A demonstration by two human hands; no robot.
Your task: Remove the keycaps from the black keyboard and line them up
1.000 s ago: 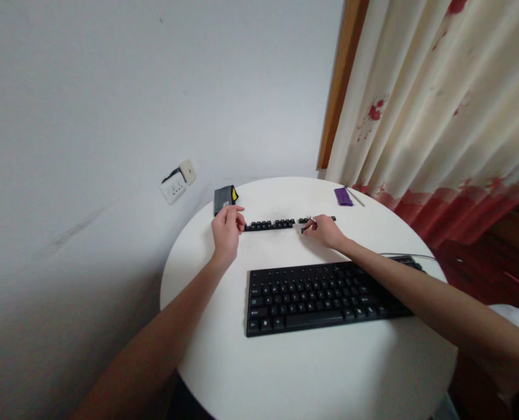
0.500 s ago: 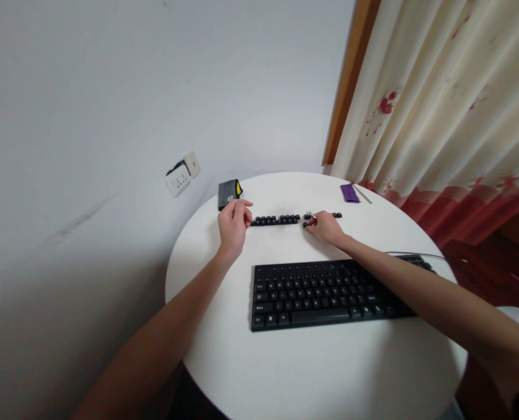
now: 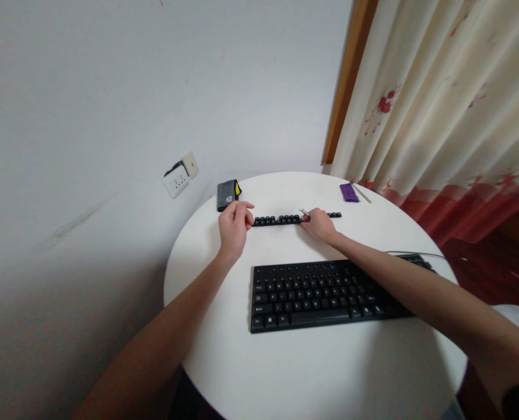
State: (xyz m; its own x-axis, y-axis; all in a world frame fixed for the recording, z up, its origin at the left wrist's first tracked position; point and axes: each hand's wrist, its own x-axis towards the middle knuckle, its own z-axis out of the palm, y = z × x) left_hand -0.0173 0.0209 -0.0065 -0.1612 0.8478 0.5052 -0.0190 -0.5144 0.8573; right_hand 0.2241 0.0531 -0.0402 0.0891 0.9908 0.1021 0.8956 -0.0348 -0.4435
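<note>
Two rows of small black keycaps (image 3: 277,221) lie in a line across the far half of the white round table (image 3: 224,350). My left hand (image 3: 235,228) is at the left end of this line, fingers curled together with the index finger above; what they hold, if anything, is hidden. My right hand (image 3: 318,225) is closed on a small metal tool with thin prongs (image 3: 304,213) pointing up and left. Its fingertips are down at the right end of the longer keycap group. A few more keycaps (image 3: 336,215) show just beyond that hand.
A black keyboard (image 3: 321,318) lies in front, partly beneath my right forearm, its cable (image 3: 410,252) running right. A grey pouch with yellow (image 3: 227,195) stands behind my left hand. A purple cloth piece (image 3: 349,193) and thin stick (image 3: 363,193) lie at the back right, near the curtain.
My right hand has moved a little left with the metal tool, closing the gap beside the longer keycap group. My left hand has stayed nearly still.
</note>
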